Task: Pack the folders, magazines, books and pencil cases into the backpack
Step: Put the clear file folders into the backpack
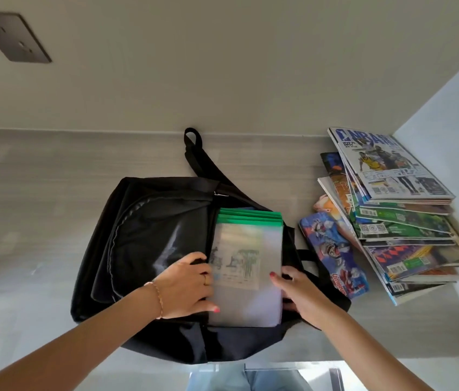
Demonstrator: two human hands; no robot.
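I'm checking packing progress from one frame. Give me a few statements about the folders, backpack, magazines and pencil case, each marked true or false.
1. The green-edged folders lie in the open black backpack. True.
2. The left hand rests at the folders' left edge. True.
3. The magazines are already inside the backpack. False: they are stacked on the table to its right.
4. The right hand holds the blue pencil case. False: the hand is at the folders' right edge, and the case lies on the table beside the backpack.
5. The top magazine shows basketball players. True.
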